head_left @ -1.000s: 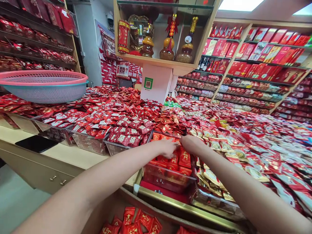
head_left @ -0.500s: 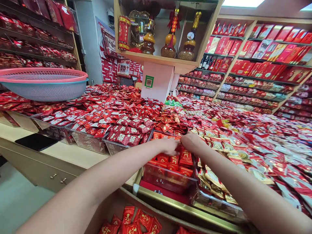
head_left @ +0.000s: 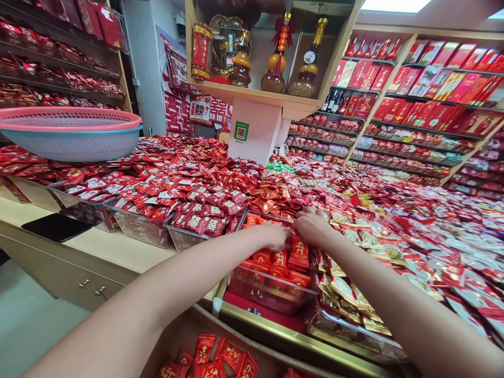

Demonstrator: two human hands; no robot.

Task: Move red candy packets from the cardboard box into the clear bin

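Observation:
My left hand (head_left: 276,237) reaches over a clear plastic tray (head_left: 271,286) of red candy packets (head_left: 280,258) with gold lettering. Its fingers are curled together among the packets; what they pinch, if anything, is too small to make out. Close beside it, at the tray's back right, my right hand (head_left: 312,226) has its fingers bent downward, the tips hidden behind the hand. Packets in the tray stand in rows. Below, an open brown container (head_left: 177,320) holds more loose red packets (head_left: 230,357) of similar look.
Trays of maroon packets (head_left: 205,215) adjoin on the left, and gold-and-white packets (head_left: 346,294) on the right. A black flat device (head_left: 57,227) lies on the counter edge (head_left: 118,249). Pink and blue baskets (head_left: 71,142) rest on packets. A display cabinet (head_left: 255,94) overhangs the back.
My right hand has shifted slightly up and right, its fingers loosening a little. My left hand stays over the tray, and the gap between the hands is slightly wider.

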